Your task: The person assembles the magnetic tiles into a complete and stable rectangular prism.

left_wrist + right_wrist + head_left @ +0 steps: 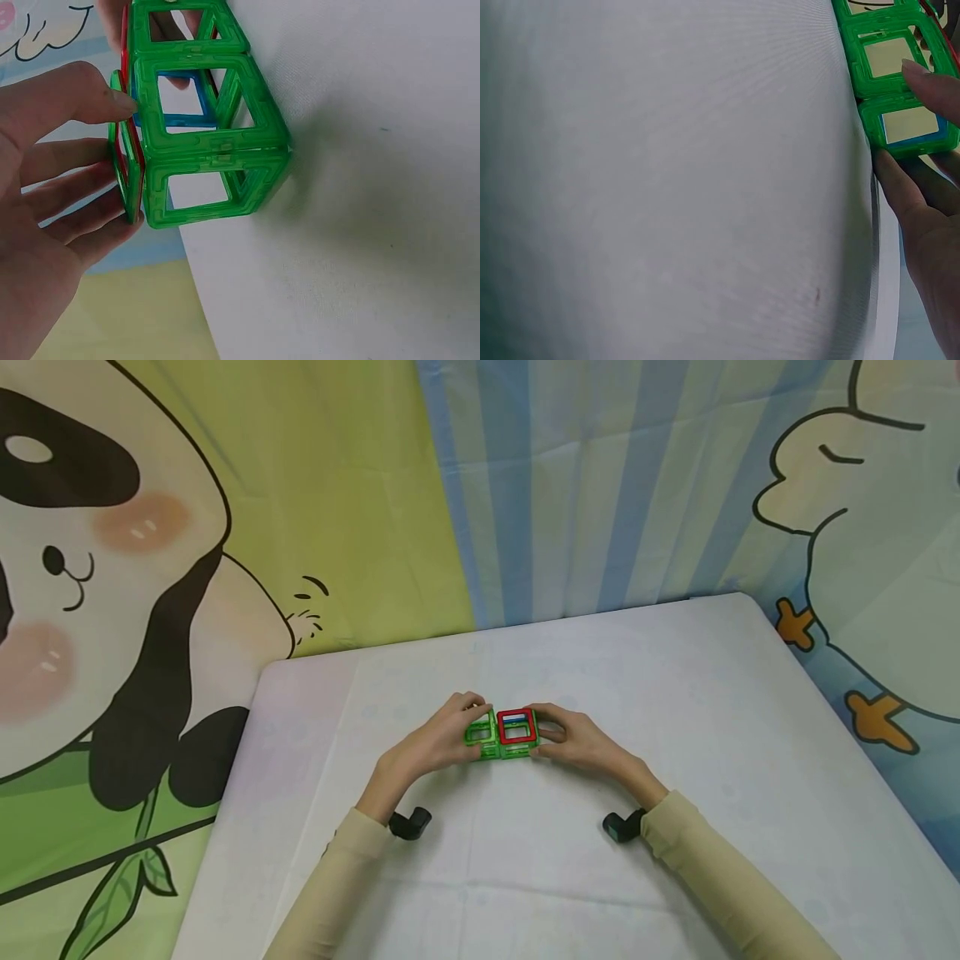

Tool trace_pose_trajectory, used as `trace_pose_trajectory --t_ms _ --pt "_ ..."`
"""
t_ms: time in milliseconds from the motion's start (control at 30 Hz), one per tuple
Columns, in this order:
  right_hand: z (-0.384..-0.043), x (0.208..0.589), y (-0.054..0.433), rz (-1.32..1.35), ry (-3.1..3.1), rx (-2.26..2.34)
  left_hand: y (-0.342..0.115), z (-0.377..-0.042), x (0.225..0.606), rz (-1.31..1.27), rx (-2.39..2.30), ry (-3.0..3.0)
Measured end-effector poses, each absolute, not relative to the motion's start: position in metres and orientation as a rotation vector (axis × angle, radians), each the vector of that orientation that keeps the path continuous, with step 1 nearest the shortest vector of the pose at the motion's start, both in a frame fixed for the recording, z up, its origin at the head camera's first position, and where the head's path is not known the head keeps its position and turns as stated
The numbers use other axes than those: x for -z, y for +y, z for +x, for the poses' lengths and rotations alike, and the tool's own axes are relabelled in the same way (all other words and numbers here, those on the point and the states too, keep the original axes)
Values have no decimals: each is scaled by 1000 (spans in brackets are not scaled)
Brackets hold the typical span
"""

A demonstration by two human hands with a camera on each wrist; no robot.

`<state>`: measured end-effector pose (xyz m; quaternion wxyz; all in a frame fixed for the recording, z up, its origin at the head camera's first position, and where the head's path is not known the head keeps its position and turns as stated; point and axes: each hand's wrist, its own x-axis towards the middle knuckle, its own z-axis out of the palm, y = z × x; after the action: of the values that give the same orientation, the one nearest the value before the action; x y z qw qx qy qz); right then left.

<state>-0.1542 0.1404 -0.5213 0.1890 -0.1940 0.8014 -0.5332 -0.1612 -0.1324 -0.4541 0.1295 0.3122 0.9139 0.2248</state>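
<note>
A low box of see-through magnetic tiles stands on the white table between the hands. Its near side is made of green square frames, with a blue frame showing inside. On top, at the right, lies a red square frame. The left hand pinches a green square tile at the box's top left, its thumb on one side and fingers on the other. Around the box's right end, the right hand grips with thumb and fingers; the right wrist view shows its thumb over a green frame.
The white table extends on all sides of the box. Behind it hangs a printed cloth with cartoon animals. Small black wrist cameras sit below both hands.
</note>
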Motion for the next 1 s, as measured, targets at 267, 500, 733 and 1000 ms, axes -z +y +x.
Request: trace_pose_trajectory --t_ms 267,500,733,1000 --pt "-154 522 141 -551 2252 1504 -133 -165 454 887 -667 2617" --pt "-154 521 141 -547 2247 1506 -135 -167 454 861 -678 2586" --pt "-153 520 141 -548 2235 1521 -138 -169 454 926 -664 2585" --pt "-154 524 142 -558 2223 1539 -141 -167 456 927 -712 2594"
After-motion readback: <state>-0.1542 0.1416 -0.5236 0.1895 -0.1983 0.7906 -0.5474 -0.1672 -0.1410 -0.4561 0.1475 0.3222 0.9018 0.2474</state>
